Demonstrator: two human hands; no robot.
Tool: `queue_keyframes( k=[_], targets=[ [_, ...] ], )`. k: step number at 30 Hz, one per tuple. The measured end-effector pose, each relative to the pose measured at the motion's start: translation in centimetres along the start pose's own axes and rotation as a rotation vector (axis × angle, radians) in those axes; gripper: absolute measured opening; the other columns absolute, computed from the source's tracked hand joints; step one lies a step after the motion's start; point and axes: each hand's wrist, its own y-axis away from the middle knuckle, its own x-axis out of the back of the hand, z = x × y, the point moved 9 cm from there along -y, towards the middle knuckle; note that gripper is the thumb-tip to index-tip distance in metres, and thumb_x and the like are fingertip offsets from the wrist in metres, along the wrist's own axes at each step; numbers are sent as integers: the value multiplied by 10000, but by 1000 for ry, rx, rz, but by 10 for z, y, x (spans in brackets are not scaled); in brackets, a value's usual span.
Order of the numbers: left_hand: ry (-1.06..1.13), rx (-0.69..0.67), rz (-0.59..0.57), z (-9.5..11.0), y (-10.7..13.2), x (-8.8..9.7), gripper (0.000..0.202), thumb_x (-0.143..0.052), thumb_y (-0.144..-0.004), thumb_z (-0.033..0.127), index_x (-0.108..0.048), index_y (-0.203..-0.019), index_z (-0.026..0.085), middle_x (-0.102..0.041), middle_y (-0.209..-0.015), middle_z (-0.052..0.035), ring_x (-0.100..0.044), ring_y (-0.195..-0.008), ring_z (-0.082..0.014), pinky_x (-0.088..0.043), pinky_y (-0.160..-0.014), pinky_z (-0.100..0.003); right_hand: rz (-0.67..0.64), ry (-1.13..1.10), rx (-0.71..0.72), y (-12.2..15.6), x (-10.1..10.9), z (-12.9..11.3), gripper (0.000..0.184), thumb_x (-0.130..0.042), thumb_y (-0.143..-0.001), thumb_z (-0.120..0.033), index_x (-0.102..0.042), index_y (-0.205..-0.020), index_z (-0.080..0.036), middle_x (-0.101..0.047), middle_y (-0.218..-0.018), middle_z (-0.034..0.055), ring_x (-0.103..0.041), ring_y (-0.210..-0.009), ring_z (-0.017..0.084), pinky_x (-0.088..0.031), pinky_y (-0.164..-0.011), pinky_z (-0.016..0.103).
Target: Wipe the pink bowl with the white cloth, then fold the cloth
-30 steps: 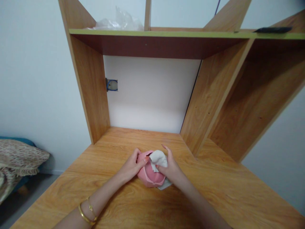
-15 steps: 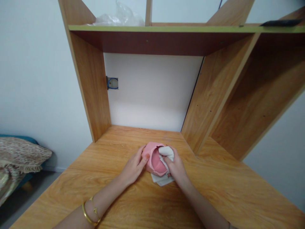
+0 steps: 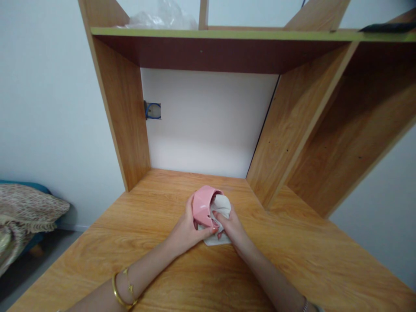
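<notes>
Left hand (image 3: 187,227), right hand (image 3: 233,229) and pink bowl (image 3: 202,204) block the middle of the worktop (image 3: 208,277); room to pass lies outside either forearm (image 3: 154,266), up to the left upright (image 3: 121,115), right upright (image 3: 294,121) and white back panel (image 3: 211,125) (the shelf (image 3: 201,53) roofs that recess)

Bowl (image 3: 202,205): pink, tipped, mouth twd 4 o'clk
L hand (image 3: 186,229): grips it @ 8 o'clk
R hand (image 3: 232,228): w/ wht cloth (image 3: 222,205) @ mouth

Left hand (image 3: 187,229): cupped | right hand (image 3: 233,227): apparently pinching | forearms (image 3: 152,265): angled inward
</notes>
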Motion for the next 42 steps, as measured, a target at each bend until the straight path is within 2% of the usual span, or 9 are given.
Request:
queue_keyframes(
  k=[6, 11, 16, 20, 23, 26, 31, 37, 42],
  targets=[
    [-31, 68, -1, -2, 2, -2, 1077, -702, -616, 387, 55, -1349, 163, -412, -1265, -144, -416, -1143, -246, -334, -944, -344, 114, 23, 64, 0, 10, -7, 463, -574, -561, -263, -393, -983, -198, -571, -818, 22, -579, -586, 137, -447, -391, 205],
    [-198, 95, 58, 0, 3, 6, 951, -646, -652, 415, -53, -1354, 170, -530, -1141, -115, -498, -1053, -256, -385, -882, -339, 38, 70, -2, 0, -1, 0, 489, -566, -587, -291, -345, -1016, -209, -534, -688, -46, -509, -384, 102, -396, -281, 211],
    [-340, 92, 59, 5, 0, 14, 910, -636, -643, 398, -113, -1352, 168, -583, -1053, -99, -522, -1022, -266, -397, -864, -341, 102, 146, 8, 0, 8, 0, 436, -568, -600, -279, -368, -981, -205, -527, -659, -50, -488, -356, 95, -341, -246, 185],
    [-411, 96, 28, 4, 0, 13, 888, -621, -637, 339, -120, -1351, 172, -579, -1067, -89, -552, -967, -243, -432, -810, -330, 216, 201, 103, -4, 27, -6, 458, -579, -597, -261, -402, -1014, -193, -574, -724, -10, -568, -522, 131, -436, -402, 219],
    [-465, 106, -12, 6, 2, 9, 880, -616, -622, 322, -140, -1347, 176, -594, -1036, -84, -577, -896, -234, -450, -757, -318, 272, 321, 186, -8, 37, -16, 590, -620, -558, -263, -396, -1096, -165, -596, -790, 25, -595, -689, 180, -475, -586, 280],
    [-527, 109, -67, 9, 3, 5, 903, -621, -595, 322, -143, -1347, 178, -620, -955, -70, -596, -781, -229, -459, -687, -313, 252, 476, 244, -7, 37, -29, 676, -623, -562, -278, -368, -1173, -138, -603, -789, 35, -591, -710, 196, -455, -634, 298],
    [-542, 62, -157, 12, 2, 0, 914, -612, -580, 312, -138, -1349, 169, -632, -797, -29, -590, -673, -211, -454, -623, -297, 204, 581, 292, 3, 32, -41, 620, -543, -634, -268, -352, -1213, -155, -603, -707, 8, -579, -618, 179, -425, -561, 267],
    [-460, 12, -186, 13, 2, 0, 913, -611, -597, 306, -111, -1353, 195, -625, -889, -32, -590, -709, -192, -451, -651, -276, 142, 495, 279, 1, 27, -32, 594, -511, -655, -259, -337, -1210, -137, -596, -707, 8, -574, -627, 171, -435, -583, 273],
    [-482, 21, -189, 12, 3, 2, 925, -609, -627, 354, -77, -1363, 178, -618, -913, -60, -587, -749, -213, -454, -657, -296, 152, 458, 296, -2, 29, -27, 571, -520, -651, -253, -368, -1192, -152, -603, -734, 9, -579, -656, 173, -446, -621, 294]
  ],
)
